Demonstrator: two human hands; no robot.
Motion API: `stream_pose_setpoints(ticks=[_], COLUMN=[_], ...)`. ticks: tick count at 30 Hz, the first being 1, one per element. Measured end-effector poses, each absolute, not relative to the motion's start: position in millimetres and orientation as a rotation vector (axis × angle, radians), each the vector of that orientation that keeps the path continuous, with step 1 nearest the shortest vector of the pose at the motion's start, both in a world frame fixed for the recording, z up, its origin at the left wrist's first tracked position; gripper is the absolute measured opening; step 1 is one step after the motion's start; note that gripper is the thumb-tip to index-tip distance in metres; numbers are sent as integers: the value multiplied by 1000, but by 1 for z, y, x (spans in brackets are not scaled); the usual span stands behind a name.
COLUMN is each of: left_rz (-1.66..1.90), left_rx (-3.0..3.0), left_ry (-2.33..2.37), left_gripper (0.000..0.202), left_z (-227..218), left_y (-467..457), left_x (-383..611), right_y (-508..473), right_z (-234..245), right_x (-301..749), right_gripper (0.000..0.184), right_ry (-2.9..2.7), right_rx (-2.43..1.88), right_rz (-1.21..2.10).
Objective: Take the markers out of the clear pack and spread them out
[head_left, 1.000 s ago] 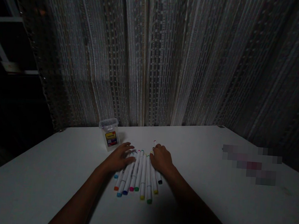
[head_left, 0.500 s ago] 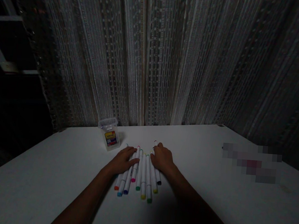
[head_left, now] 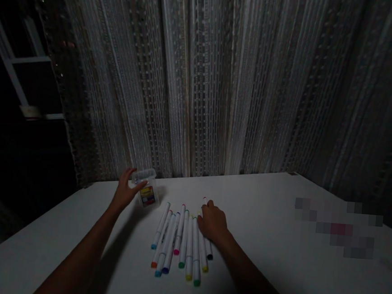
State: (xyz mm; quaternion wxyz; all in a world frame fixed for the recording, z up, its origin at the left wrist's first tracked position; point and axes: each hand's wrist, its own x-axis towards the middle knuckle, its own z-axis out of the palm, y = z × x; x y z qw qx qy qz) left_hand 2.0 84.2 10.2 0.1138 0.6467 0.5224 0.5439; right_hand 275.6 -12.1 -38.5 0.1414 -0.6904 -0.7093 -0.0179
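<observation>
Several white markers (head_left: 184, 239) with coloured ends lie side by side on the white table, in a rough fan. My right hand (head_left: 213, 221) rests over the right end of the row. Its fingers are curled round a marker with a dark end (head_left: 209, 256), and the hand hides part of the neighbouring ones. At the left, my left hand (head_left: 126, 191) is at a clear plastic container (head_left: 152, 189) with a yellow and blue label. Thumb and fingers are spread about its near left rim; whether they press on it I cannot tell.
The white table (head_left: 259, 202) ends at a patterned curtain (head_left: 208, 75) behind. A blurred-out patch (head_left: 340, 228) covers something on the right side. A dark window (head_left: 34, 80) with a pale frame is at the far left.
My left hand has left the markers and moved left and back to the container, uncovering a blue-ended marker. My right hand stays on the markers. The view has tilted slightly.
</observation>
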Motion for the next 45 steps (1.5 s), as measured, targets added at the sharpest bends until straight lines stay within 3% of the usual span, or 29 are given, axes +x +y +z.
stream_pose_setpoints(ticks=[3, 6, 10, 14, 19, 22, 32, 38, 45], left_rz=[1357, 1336, 1321, 1298, 325, 142, 226, 330, 593], left_rx=[1802, 1750, 1864, 2377, 2880, 2844, 2697, 2648, 2610], left_ry=[1380, 1247, 1235, 1395, 1594, 1645, 1626, 1507, 1627], left_gripper=[77, 83, 70, 45, 31, 27, 26, 40, 36], left_z=[-2, -13, -12, 12, 50, 61, 70, 73, 65], left_y=[93, 88, 75, 63, 56, 61, 76, 76, 72], left_x=[-7, -9, -13, -17, -7, 1, 0, -8, -12], right_y=[-13, -13, -13, -13, -15, -16, -16, -15, -15], right_z=[-38, -38, -37, -36, -37, -36, -38, -42, -38], right_x=[276, 276, 276, 276, 276, 276, 280, 284, 283], right_gripper=[28, 29, 29, 30, 29, 29, 30, 30, 31], right_ry=[-2037, -2039, -2037, -2055, -2047, -2052, -2054, -2046, -2062], right_rx=[-1999, -2004, -2006, -2002, -1998, -1993, -1995, -1964, -1992], right_rz=[-36, -20, -16, -5, -8, -13, -9, -2, 49])
